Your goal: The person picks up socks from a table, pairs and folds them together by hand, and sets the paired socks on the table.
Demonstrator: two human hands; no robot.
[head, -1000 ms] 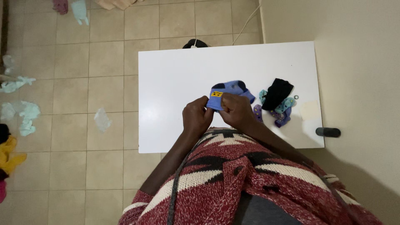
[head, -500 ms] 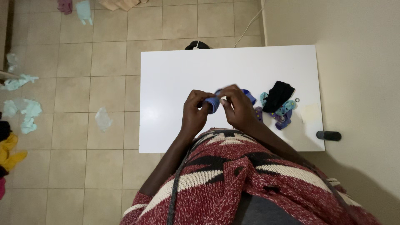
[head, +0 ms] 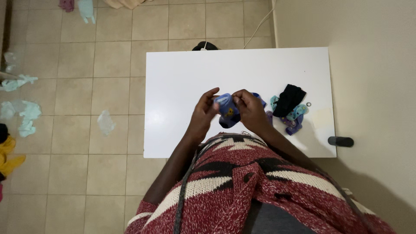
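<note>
Left hand (head: 203,116) and right hand (head: 250,110): fingers curled shut on blue sock (head: 227,109), bunched between them above white bench (head: 182,78). Sock pile (head: 289,108) just right.

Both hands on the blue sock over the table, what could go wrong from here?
1. The blue sock is bunched between the left hand and right hand, held mostly by fingertips; it might slip onto the table.
2. The right forearm passes close to the sock pile and small ring; a sweep might scatter them.
</note>
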